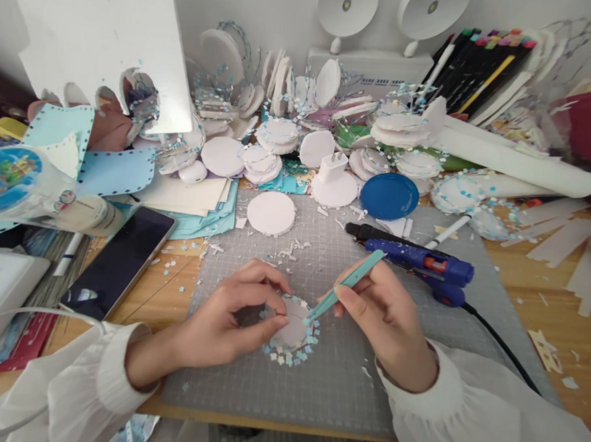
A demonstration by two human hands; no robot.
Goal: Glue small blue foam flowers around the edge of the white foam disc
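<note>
A small white disc [291, 329] lies on the grey cutting mat, ringed by tiny pale-blue and white flower-shaped pieces [287, 359]. My left hand [227, 313] reaches over its left side, thumb and index finger pinched on what looks like a thin wire above the disc. My right hand [378, 306] grips teal tweezers [346, 285], whose tips touch or hover at the ring's right edge by a small blue piece. Whether the tips hold that piece I cannot tell.
A blue glue gun [413, 258] with a black cord lies right of my right hand. Behind are a plain white disc [270, 213], a blue lid [390, 195] and piled decorated discs. A phone [119, 262] lies left. Paper scraps litter the cutting mat [345, 397].
</note>
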